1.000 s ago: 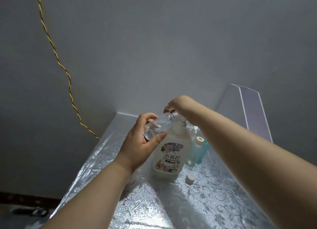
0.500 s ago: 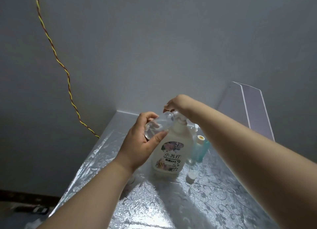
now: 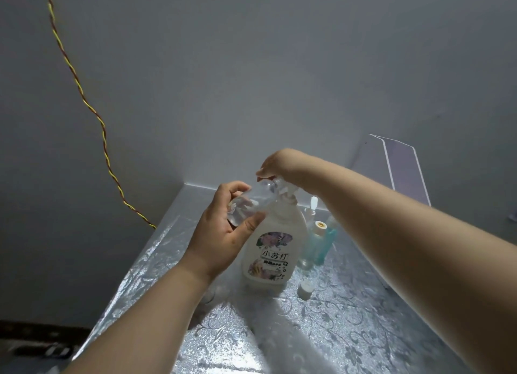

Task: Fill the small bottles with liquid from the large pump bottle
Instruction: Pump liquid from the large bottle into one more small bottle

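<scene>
Head view: right hand (image 3: 281, 163) over pump bottle (image 3: 272, 250) top, small bottle (image 3: 251, 201) mouth blurred.

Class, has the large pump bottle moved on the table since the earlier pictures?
No. The pump bottle keeps the same gap to the loose white cap on the table.

This looks like a plain room in a home. The counter (image 3: 363, 331), under a shiny flower-pattern cover, stands against bare grey walls (image 3: 279, 65) where a twisted wire (image 3: 105, 149) hangs loose. A household pump bottle (image 3: 272, 250) stands on it.
</scene>
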`<act>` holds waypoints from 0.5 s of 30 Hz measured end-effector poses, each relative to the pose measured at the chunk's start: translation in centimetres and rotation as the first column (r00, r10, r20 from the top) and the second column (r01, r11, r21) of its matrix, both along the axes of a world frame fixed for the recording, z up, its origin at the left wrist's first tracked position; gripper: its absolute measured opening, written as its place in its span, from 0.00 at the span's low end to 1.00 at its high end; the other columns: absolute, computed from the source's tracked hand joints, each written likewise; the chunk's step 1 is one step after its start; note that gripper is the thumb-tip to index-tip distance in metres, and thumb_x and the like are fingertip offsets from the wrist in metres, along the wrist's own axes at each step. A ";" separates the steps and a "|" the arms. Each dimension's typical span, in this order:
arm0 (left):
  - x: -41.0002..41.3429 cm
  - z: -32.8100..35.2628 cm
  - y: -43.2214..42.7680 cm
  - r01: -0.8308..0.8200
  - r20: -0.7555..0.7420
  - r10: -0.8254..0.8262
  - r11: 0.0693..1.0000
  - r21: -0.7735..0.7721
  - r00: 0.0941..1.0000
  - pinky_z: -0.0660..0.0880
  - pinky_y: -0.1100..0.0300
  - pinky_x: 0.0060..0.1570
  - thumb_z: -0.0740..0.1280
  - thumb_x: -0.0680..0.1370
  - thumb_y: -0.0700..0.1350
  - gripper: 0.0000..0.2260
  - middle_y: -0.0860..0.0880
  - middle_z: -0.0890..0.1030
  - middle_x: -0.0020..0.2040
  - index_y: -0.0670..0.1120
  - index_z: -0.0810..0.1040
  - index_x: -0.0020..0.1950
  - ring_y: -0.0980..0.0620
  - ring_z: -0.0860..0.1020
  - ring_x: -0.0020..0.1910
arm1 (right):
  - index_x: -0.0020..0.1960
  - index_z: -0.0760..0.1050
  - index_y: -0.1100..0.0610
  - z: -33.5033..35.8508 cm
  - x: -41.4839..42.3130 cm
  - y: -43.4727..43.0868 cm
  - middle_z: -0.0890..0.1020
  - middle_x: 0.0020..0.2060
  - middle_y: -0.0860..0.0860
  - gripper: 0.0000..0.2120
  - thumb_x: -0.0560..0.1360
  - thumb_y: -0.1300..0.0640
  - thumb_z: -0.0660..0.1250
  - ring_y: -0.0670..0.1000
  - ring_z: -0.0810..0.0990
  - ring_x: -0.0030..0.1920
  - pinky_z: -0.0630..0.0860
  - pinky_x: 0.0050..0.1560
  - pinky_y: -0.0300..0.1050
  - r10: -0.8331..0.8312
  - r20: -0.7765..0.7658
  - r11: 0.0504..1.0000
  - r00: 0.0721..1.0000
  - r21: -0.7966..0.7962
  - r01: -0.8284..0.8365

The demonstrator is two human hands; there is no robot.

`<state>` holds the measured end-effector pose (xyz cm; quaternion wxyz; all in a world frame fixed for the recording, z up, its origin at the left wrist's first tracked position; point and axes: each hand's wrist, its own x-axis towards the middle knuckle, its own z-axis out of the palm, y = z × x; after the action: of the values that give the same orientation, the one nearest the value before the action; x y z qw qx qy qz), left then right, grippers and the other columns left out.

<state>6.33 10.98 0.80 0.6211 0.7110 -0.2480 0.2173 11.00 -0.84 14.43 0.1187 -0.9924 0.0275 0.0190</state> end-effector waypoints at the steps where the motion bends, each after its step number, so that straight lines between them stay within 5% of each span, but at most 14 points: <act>1: 0.0 0.0 0.0 -0.002 0.002 0.002 1.000 0.006 1.000 0.68 0.78 0.44 0.69 0.71 0.57 0.16 0.61 0.76 0.53 0.61 0.68 0.56 0.72 0.75 0.49 | 0.65 0.75 0.59 -0.2 0.4 -0.1 0.78 0.63 0.54 0.18 0.81 0.53 0.57 0.54 0.76 0.64 0.71 0.58 0.41 -0.027 -0.022 1.000 0.999 -0.009 0.027; 7: 0.1 -0.3 -0.1 -0.010 -0.015 0.010 0.999 0.031 1.000 0.67 0.80 0.43 0.69 0.70 0.57 0.16 0.62 0.76 0.50 0.62 0.67 0.55 0.74 0.74 0.49 | 0.63 0.75 0.65 -1.9 1.0 -1.5 0.77 0.62 0.62 0.16 0.78 0.61 0.61 0.60 0.75 0.65 0.72 0.66 0.52 0.017 0.054 0.987 0.998 0.158 -0.026; 12: -0.1 -0.1 0.0 -0.007 -0.004 0.007 1.000 0.018 1.000 0.67 0.80 0.44 0.69 0.70 0.56 0.17 0.62 0.76 0.50 0.60 0.68 0.55 0.74 0.74 0.50 | 0.63 0.75 0.63 -1.0 -0.1 -1.3 0.78 0.62 0.59 0.16 0.79 0.58 0.61 0.59 0.75 0.64 0.73 0.65 0.48 0.060 0.089 0.987 0.994 0.146 -0.072; 15: -0.1 -0.1 0.0 -0.013 0.007 0.013 1.000 0.016 1.000 0.68 0.79 0.45 0.68 0.70 0.57 0.16 0.61 0.76 0.50 0.62 0.68 0.55 0.72 0.75 0.50 | 0.63 0.75 0.63 0.0 -0.9 -0.8 0.78 0.61 0.59 0.18 0.80 0.52 0.61 0.58 0.77 0.61 0.72 0.55 0.44 0.101 0.143 0.990 0.985 0.088 -0.114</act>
<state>6.25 11.02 0.74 0.6130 0.7170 -0.2471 0.2216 10.10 -1.60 14.41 0.1664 -0.9845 -0.0352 -0.0423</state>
